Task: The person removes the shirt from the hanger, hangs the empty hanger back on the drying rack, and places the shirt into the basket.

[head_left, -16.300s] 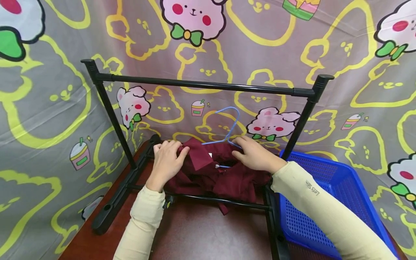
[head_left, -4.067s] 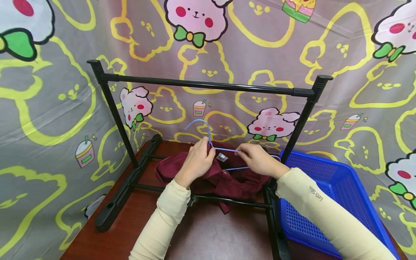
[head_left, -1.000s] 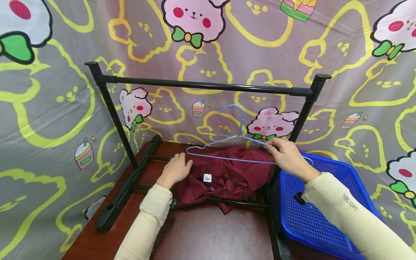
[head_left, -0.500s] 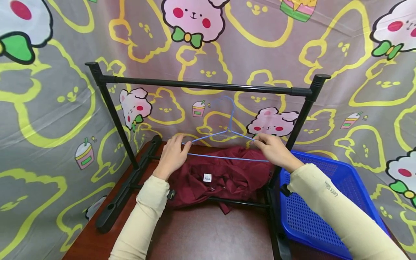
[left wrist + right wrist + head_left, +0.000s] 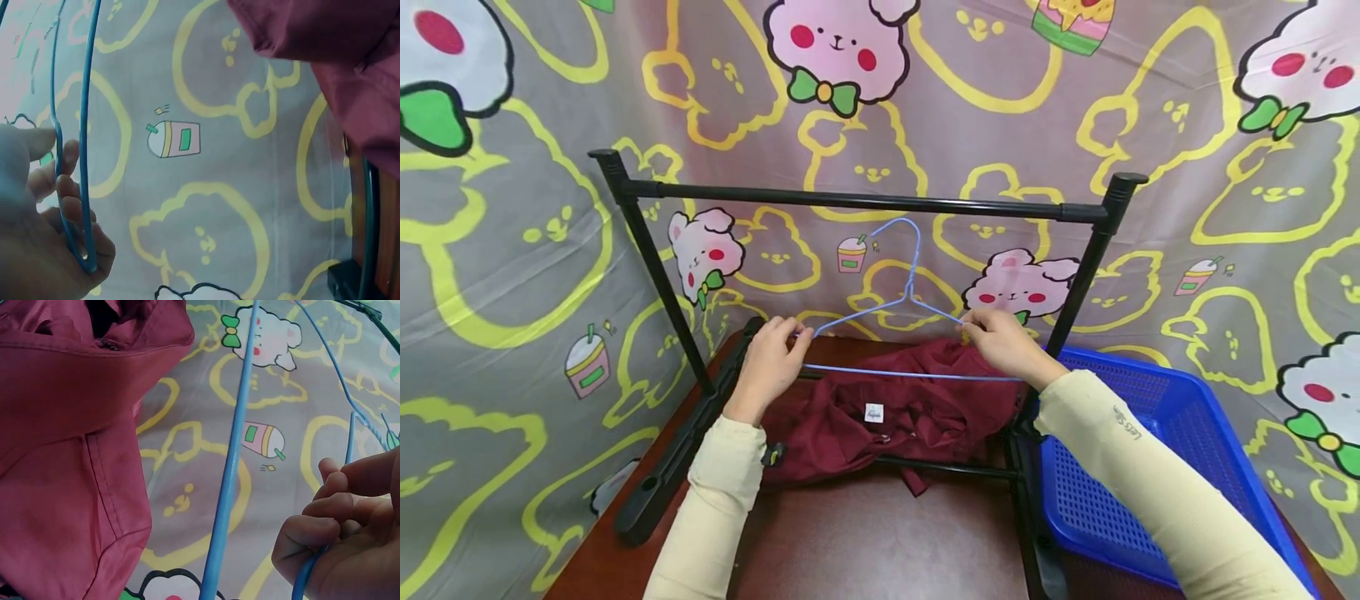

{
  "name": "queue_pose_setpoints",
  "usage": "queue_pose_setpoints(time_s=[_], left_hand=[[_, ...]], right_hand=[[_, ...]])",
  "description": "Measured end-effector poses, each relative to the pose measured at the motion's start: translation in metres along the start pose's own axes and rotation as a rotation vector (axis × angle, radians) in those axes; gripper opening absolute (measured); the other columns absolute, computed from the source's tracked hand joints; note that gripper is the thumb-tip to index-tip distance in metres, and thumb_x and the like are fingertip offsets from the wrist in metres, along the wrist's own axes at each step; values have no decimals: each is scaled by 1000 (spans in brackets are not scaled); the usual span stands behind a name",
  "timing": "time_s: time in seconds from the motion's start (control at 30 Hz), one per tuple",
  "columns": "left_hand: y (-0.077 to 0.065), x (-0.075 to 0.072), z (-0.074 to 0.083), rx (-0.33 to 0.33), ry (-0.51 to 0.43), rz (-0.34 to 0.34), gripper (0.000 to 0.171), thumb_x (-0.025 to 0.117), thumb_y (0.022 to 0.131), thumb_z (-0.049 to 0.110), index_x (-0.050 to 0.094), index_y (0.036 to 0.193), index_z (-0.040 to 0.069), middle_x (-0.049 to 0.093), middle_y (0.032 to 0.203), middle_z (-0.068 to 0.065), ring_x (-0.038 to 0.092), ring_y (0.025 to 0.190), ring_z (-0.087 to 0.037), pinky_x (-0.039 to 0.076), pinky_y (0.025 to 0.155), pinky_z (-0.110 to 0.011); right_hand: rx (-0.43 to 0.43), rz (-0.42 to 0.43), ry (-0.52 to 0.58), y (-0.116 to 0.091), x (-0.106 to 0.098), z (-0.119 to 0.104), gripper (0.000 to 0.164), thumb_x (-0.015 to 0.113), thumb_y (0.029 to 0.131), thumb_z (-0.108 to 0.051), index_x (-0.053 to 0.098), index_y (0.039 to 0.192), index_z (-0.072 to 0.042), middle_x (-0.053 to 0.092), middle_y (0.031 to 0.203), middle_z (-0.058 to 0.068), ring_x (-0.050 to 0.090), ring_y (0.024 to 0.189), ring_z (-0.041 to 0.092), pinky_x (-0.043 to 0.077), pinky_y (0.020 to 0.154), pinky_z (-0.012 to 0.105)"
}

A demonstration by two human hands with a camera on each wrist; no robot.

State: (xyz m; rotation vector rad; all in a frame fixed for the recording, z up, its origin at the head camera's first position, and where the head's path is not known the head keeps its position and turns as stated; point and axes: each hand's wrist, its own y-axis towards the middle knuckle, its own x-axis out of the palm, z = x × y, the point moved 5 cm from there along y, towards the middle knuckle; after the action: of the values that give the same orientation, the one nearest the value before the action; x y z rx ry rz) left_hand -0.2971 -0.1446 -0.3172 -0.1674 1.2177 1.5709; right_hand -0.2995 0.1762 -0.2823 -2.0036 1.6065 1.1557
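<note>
A blue wire hanger [image 5: 913, 278] is held up between both hands, its hook just under the rack's top bar. My left hand [image 5: 770, 358] grips its left end; the left wrist view shows the fingers curled round the blue wire [image 5: 87, 156]. My right hand [image 5: 1006, 340] pinches the right shoulder of the hanger between thumb and fingers, and its lower wire runs on past the palm in the right wrist view. Below the hanger lies a crumpled maroon garment [image 5: 842, 442] with a white label [image 5: 874, 413] at its neck opening.
A black clothes rack [image 5: 865, 200] stands on the brown table [image 5: 880, 542], with the garment over its lower bars. To the right is a blue plastic basket [image 5: 1150, 500]. A patterned curtain [image 5: 970, 50] hangs behind.
Earlier the hanger was partly inside the garment; it is now out and above it. In the last second my left hand rose from the garment onto the hanger, which moved left.
</note>
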Motion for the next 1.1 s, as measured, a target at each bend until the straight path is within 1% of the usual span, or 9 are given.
queue_pose_setpoints(time_s=[0.17,0.23,0.4,0.53,0.6,0.77,0.93,1.0,1.1], left_hand=[[-4,-4,1,7,27,-31,21,61,92,31,64,86,11,51,77,-6,44,69,-21,36,60,-36],[-4,-6,3,7,48,-27,21,62,91,32,64,85,12,50,75,-5,43,67,-20,36,58,-35],[-3,-12,10,-4,106,2,21,63,90,33,64,84,13,47,71,-3,41,61,-20,34,53,-34],[0,-16,18,-18,137,23,23,63,90,35,66,85,13,49,72,-2,41,56,-18,34,50,-34],[2,-18,21,-22,153,36,23,63,90,36,67,86,13,50,73,-2,41,55,-18,34,49,-34],[10,-26,34,-6,185,87,22,65,89,34,69,85,13,50,72,-3,44,57,-18,37,49,-35],[18,-35,46,12,214,147,23,67,88,34,69,82,12,51,70,-4,47,59,-21,39,49,-37],[21,-38,49,14,221,163,24,67,88,34,70,81,11,51,70,-4,48,59,-22,39,49,-38],[22,-43,53,15,220,183,24,67,88,33,70,82,11,52,70,-5,47,59,-22,39,49,-38]], right_hand=[[9,-14,1,5,7,2,23,44,99,-15,57,83,-5,54,78,7,42,62,18,37,60,33],[20,-18,-5,7,8,3,22,44,100,-17,58,87,-5,53,76,8,41,59,19,36,58,33],[50,-4,-22,15,8,6,25,42,101,-18,62,104,-4,60,82,11,50,62,18,37,56,32],[39,39,-31,25,7,7,26,42,99,-14,64,104,-1,58,74,10,56,58,17,39,54,31],[29,66,-52,29,6,8,25,43,98,-13,65,103,-1,55,70,7,55,56,16,40,55,31],[-19,127,-146,36,4,9,23,44,98,-14,64,94,-4,57,74,5,51,60,19,40,61,34],[-79,203,-212,41,-3,4,21,47,97,-14,62,86,-4,59,72,7,54,64,22,42,65,37],[-84,222,-218,44,-6,1,22,46,98,-14,63,89,-3,59,73,8,54,66,23,42,66,38],[-89,236,-217,47,-9,-2,24,45,98,-13,65,99,1,62,81,12,57,75,26,44,74,41]])
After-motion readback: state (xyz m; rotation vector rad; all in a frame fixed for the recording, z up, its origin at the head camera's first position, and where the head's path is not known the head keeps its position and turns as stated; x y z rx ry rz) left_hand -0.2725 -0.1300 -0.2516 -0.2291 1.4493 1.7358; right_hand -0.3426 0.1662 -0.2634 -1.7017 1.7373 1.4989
